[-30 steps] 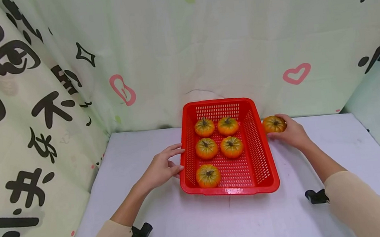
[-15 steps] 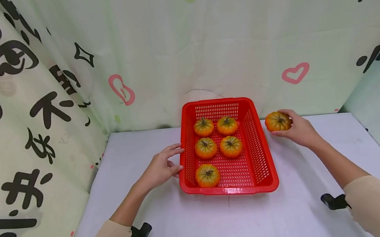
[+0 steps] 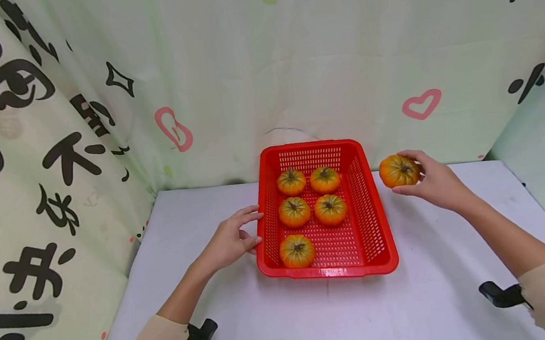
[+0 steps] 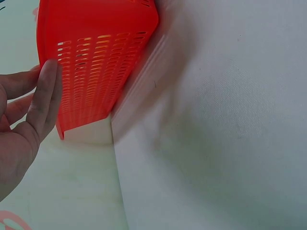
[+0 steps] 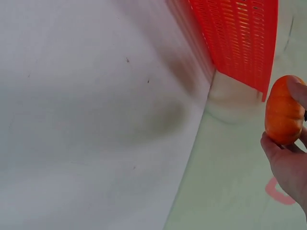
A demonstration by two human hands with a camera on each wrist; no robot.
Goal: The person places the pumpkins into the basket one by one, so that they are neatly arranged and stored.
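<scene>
A red plastic basket (image 3: 382,267) with perforated walls stands on the table, holding several small orange pumpkins, such as the near-left pumpkin (image 3: 297,251). At its left side my left hand (image 3: 227,242) touches the rim with fairly straight fingers; in the left wrist view, the fingertips (image 4: 50,69) lie against the outer wall. To the right of the basket, my right hand (image 3: 435,181) grips another small pumpkin (image 3: 397,171) between thumb and fingers. The right wrist view shows this pumpkin (image 5: 282,115) raised above the table, apart from the basket, with part of the hand cut off.
A white-covered table (image 3: 318,320) bears the basket. Behind it hangs a pale curtain (image 3: 331,64) with hearts, and a curtain with black lettering (image 3: 18,219) lies along the left. Black wrist mounts sit on both forearms. Inside the basket, the near-right part shows bare mesh.
My right hand has moved right, away from the basket's right rim, and lifted the pumpkin. The left hand, the basket and the pumpkins inside have stayed nearly still.
</scene>
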